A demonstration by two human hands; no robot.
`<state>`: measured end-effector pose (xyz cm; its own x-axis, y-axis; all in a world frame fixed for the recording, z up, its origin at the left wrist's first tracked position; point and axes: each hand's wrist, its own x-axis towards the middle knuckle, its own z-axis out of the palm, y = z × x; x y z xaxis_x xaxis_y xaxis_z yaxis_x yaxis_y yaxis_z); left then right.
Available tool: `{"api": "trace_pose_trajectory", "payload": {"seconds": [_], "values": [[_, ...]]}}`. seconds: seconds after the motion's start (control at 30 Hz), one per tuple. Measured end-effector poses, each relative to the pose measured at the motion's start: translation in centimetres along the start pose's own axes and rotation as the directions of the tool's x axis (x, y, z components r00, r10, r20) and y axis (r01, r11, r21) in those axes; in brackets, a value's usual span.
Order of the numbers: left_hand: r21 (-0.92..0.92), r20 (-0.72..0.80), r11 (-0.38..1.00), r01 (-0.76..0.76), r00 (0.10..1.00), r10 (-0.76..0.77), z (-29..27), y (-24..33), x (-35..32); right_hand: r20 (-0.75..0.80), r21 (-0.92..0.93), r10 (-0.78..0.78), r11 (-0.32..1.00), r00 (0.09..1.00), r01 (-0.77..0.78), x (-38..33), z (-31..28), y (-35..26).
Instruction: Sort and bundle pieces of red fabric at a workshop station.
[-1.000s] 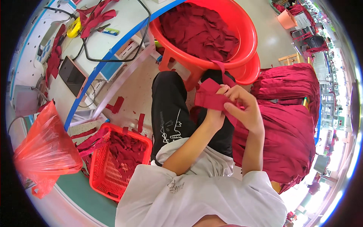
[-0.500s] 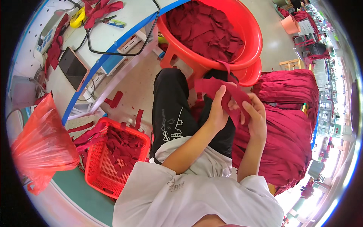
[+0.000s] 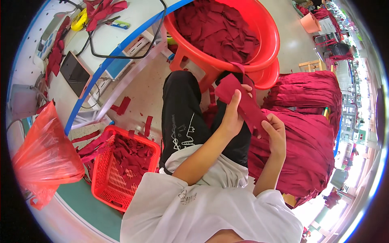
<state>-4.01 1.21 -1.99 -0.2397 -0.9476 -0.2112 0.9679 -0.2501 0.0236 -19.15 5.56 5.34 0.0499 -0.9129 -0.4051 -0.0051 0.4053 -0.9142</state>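
Stretched between my two hands, above my right knee, is a dark red strip of fabric (image 3: 248,106). My left hand (image 3: 233,115) grips its upper end, thumb on top and fingers behind the cloth. The lower end is pinched by my right hand (image 3: 274,131) between thumb and fingers. A narrower red band hangs behind the strip, running up to the rim of a big red plastic tub (image 3: 265,60). Inside the tub lies a heap of cut dark red fabric pieces (image 3: 214,30).
Bundled red fabric strips (image 3: 300,150) are stacked at my right. A red basket (image 3: 101,178) with scraps stands on the floor at left. A white table (image 3: 133,12) holds scissors, a yellow tape measure (image 3: 79,20) and a phone-like device (image 3: 75,76). A red plastic bag (image 3: 48,150) hangs near its edge.
The fabric strip, folded and bent before, is now drawn out flat and slanting between my hands. My right hand has shifted slightly down, and the fingers have closed more on the lower end.
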Motion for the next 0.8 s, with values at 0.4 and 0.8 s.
{"api": "trace_pose_trajectory", "payload": {"seconds": [0.4, 0.8], "values": [[0.055, -0.027, 0.998, 0.037, 0.999, -0.035, 0.0, 0.0, 0.2, 0.094, -0.126, -0.082, 0.988, 0.992, 0.093, 0.6, -0.9, -0.7], [0.093, 0.048, 0.994, 0.057, 0.997, -0.062, -0.3, 0.7, 0.5, 0.207, -0.240, 0.097, 0.970, 0.973, -0.045, 0.8, 0.2, -0.9]]}}
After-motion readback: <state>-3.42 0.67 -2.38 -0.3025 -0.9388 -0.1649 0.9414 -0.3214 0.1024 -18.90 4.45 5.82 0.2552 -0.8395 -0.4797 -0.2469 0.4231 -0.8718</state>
